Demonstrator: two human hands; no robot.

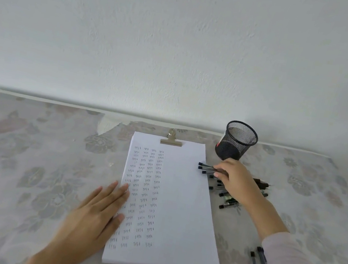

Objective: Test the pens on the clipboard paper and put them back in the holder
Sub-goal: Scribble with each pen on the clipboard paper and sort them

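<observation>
On the counter point(25, 152), which was covered with a pale flowered cloth, a stack of white paper point(179, 202) lay under a metal clip point(171, 139). Its left half was filled with four columns of small pen marks. The left hand point(96, 211) lay flat and open on the left edge of the paper, with the fingers stretched out and holding nothing.

Just to the right of the paper, a loose heap of pens point(226, 199) lay on the cloth — most of them with dark caps pointing to the left. The right hand point(234, 179) was on top of this heap, and its grip was closed around a few pens point(207, 168) at the far end of the heap. A pink sleeve covered the forearm.

Behind this hand stood the black mesh holder point(236, 140), tilted a little, near the wall; I could not tell what was inside it. Two more pens point(259, 263) lay apart, close to the right sleeve.
</observation>
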